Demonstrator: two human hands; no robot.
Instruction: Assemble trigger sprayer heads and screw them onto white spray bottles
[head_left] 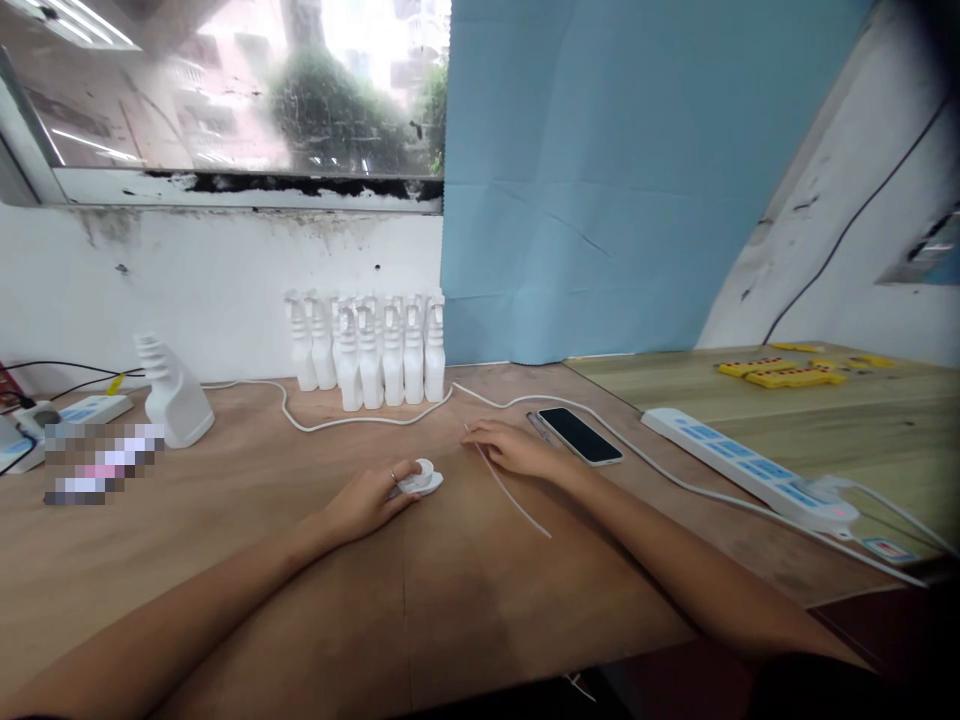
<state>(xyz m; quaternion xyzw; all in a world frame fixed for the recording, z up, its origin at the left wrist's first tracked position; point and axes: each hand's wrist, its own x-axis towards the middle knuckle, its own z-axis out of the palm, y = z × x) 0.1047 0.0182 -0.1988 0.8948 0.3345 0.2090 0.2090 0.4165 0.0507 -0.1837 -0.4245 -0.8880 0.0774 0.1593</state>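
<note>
My left hand [375,500] is closed on a small white plastic part [424,482] with a round ring on it, low over the wooden table [315,620]. Just right of it, my right hand [499,445] pinches the upper end of a thin white tube [517,503]; the tube slants down to the right, its other end free. Behind my hands, several white spray bottles [391,355] stand upright in a cluster by the wall. A dark-screened phone [581,436] lies beyond my right wrist.
A single white bottle [176,405] stands at the left, near a blurred item [105,464] and a power strip [94,412]. Another power strip [750,468] lies at the right. A white cable [360,421] winds across the table. Yellow parts [795,376] lie at the far right.
</note>
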